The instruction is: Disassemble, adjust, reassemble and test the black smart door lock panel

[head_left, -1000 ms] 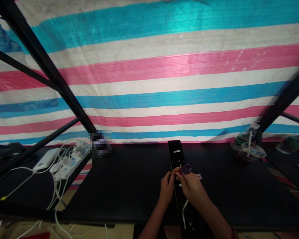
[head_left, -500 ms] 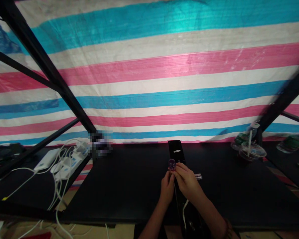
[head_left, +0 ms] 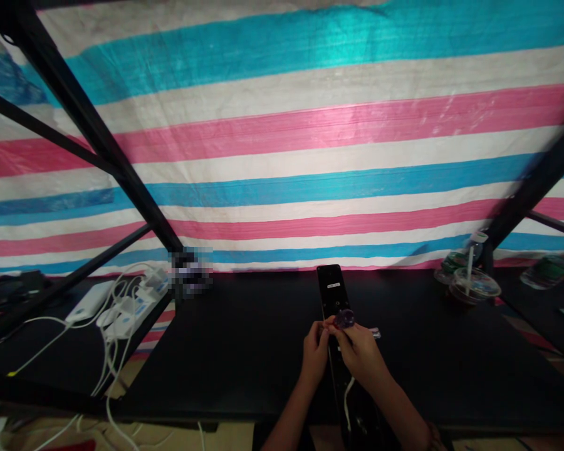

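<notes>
My left hand (head_left: 316,349) and my right hand (head_left: 360,351) meet over a long black device (head_left: 331,293) that lies lengthwise on the black table (head_left: 244,351). The right hand's fingers pinch a small purple round object (head_left: 344,319) above the device. The left hand's fingertips are closed against the same spot, beside the purple object. A white cable (head_left: 346,394) runs down under my right wrist. A small pale item (head_left: 374,332) lies on the table just right of my right hand.
A plastic cup with lid and straw (head_left: 470,285) stands at the back right. White chargers and cables (head_left: 117,307) sit on the left bench. Black frame struts (head_left: 89,125) cross the left side. A striped tarp (head_left: 310,125) hangs behind the table.
The purple object was swung left and up half a second ago, and is now back to the right of the fingers. Both hands stay in the same place.
</notes>
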